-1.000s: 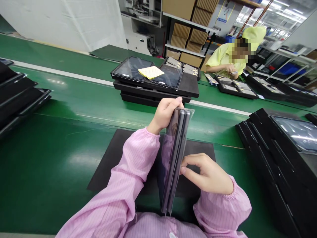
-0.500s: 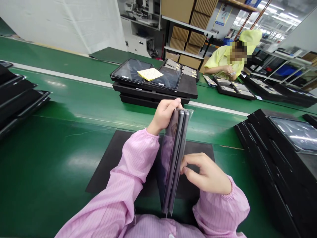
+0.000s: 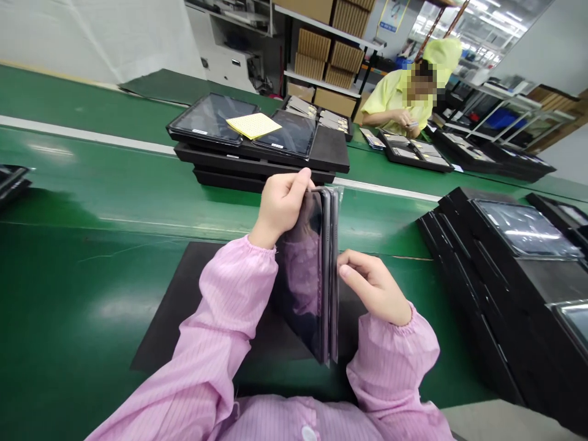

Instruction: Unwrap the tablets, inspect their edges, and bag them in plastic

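1. As the left hand (image 3: 281, 202) grips their far upper end, thumb on top, two thin dark tablets with gray metal edges (image 3: 305, 269) stand upright, side by side, in front of the person's pink striped smock (image 3: 294, 419).
2. The right hand (image 3: 379, 288), partly curled with thumb and forefinger close together, meets the right side of the pair; whether it pinches the clear film (image 3: 339, 193) there or only touches, one cannot tell.
3. Below the tablets, a flat black rectangular mat (image 3: 184, 306) lies on the glossy green surface (image 3: 68, 294); whether their lower edges touch it is unclear.
4. Beyond the left hand sits a stack of black trays (image 3: 229, 177), topped by dark tablets and a yellow dotted sheet (image 3: 254, 125). Small white labels (image 3: 199, 131) there are too small to read.
5. Green surface separates the mat from a tall black tray stack with film-wrapped tablets (image 3: 496, 294) at right, and a wider stretch runs to dark stacked items (image 3: 11, 184) at the left edge.
6. Across the surface, a person in yellow (image 3: 390, 95) works over black trays of small gray pieces (image 3: 416, 153), near a blue-lettered wall sign (image 3: 392, 15), illegible at this distance.
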The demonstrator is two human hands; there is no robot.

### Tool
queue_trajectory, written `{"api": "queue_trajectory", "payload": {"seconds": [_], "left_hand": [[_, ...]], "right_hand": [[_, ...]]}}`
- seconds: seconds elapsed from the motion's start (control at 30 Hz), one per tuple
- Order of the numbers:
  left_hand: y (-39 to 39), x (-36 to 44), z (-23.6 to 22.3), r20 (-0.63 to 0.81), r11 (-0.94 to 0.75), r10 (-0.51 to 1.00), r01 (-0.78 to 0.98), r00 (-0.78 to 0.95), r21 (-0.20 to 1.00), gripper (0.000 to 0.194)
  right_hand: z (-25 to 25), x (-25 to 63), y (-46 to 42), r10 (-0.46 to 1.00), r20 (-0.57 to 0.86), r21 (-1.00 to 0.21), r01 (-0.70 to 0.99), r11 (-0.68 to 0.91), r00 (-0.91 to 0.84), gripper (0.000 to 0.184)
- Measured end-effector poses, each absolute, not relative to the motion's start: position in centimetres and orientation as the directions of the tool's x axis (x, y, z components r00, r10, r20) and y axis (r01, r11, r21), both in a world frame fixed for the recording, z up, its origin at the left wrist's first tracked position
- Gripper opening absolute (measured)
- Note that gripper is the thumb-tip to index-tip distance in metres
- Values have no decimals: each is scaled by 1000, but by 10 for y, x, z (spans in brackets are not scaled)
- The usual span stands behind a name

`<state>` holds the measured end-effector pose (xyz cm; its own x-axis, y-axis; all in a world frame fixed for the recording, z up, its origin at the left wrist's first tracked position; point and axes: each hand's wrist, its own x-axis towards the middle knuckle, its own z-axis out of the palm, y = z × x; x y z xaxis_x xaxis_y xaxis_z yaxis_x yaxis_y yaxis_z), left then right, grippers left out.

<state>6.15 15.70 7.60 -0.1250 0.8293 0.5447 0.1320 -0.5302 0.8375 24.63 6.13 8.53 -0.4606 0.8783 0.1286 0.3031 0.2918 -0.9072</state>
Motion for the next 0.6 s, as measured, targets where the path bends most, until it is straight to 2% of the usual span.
{"api": "queue_trajectory", "payload": {"seconds": [0.23, 0.6], "left_hand": [[162, 58, 71, 529, -497, 831, 201, -170, 844, 51], [161, 60, 71, 529, -495, 830, 206, -175, 844, 51]], "right_hand": [[82, 250, 66, 916, 93, -912, 336, 235, -389, 37], [82, 250, 66, 925, 84, -900, 371, 230, -370, 38]]}}
